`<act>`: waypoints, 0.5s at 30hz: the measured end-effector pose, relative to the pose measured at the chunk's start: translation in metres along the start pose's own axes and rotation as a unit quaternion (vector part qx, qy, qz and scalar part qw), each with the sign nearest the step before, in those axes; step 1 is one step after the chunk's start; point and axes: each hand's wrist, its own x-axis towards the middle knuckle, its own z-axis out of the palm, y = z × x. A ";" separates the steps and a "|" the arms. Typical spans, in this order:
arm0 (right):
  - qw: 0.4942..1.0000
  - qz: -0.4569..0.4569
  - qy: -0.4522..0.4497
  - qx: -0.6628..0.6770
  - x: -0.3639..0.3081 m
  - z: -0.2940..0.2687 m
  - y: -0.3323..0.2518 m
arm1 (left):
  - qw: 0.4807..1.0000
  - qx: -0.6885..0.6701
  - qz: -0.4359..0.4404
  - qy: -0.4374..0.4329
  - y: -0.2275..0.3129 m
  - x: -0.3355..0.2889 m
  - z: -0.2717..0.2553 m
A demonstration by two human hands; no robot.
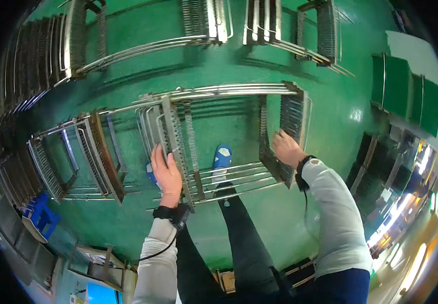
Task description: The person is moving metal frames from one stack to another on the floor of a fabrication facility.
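Observation:
A metal rack (229, 91) with long rods and toothed end plates stands on the floor in front of me, around my feet. My left hand (166, 173) lies flat against its left toothed plate (174, 137), fingers stretched and thumb apart. Several flat metal strips (150, 126) stand just beyond those fingers. Across the frame, my right hand (287, 150) has its fingers bent over the right toothed plate (293, 114), gripping it; their tips are partly hidden. Dark wristbands sit on both wrists, with a cable running from each.
A similar rack (92, 152) adjoins on the left. More racks (148, 50) line the far side of the green floor (340, 142), with a dense stack (31, 55) at far left. Green boxes (399, 83) stand at the right, a blue stool (42, 215) at the lower left.

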 end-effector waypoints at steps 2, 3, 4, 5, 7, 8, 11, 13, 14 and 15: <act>1.000 -0.012 -0.004 0.004 -0.004 -0.003 -0.006 | 1.000 0.003 -0.005 0.002 0.000 -0.002 -0.002; 1.000 -0.022 -0.001 -0.002 -0.002 -0.008 -0.001 | 1.000 0.001 -0.006 0.006 0.000 -0.001 0.000; 1.000 -0.024 0.004 0.001 -0.004 -0.022 -0.002 | 1.000 0.007 -0.010 0.009 -0.002 -0.002 -0.003; 0.999 -0.030 0.032 -0.007 -0.006 -0.023 0.004 | 1.000 0.016 -0.006 0.012 -0.004 -0.001 -0.004; 0.998 -0.036 0.059 -0.010 -0.014 -0.016 0.011 | 1.000 0.011 -0.008 0.009 -0.001 -0.001 0.000; 0.997 -0.029 0.054 0.055 -0.017 -0.013 0.010 | 1.000 0.002 -0.010 0.008 0.000 -0.002 0.002; 0.987 -0.030 0.098 0.120 -0.022 -0.005 0.013 | 1.000 -0.009 -0.028 0.008 0.002 -0.001 0.004; 0.984 -0.025 0.120 0.125 -0.022 -0.003 0.007 | 1.000 0.009 -0.027 0.007 -0.002 -0.002 0.004; 0.983 -0.033 0.122 0.130 -0.024 0.000 0.001 | 1.000 0.019 -0.021 0.008 -0.004 -0.005 0.002; 0.983 -0.025 0.129 0.125 -0.021 -0.003 0.001 | 0.999 0.026 -0.018 0.019 -0.007 -0.006 -0.001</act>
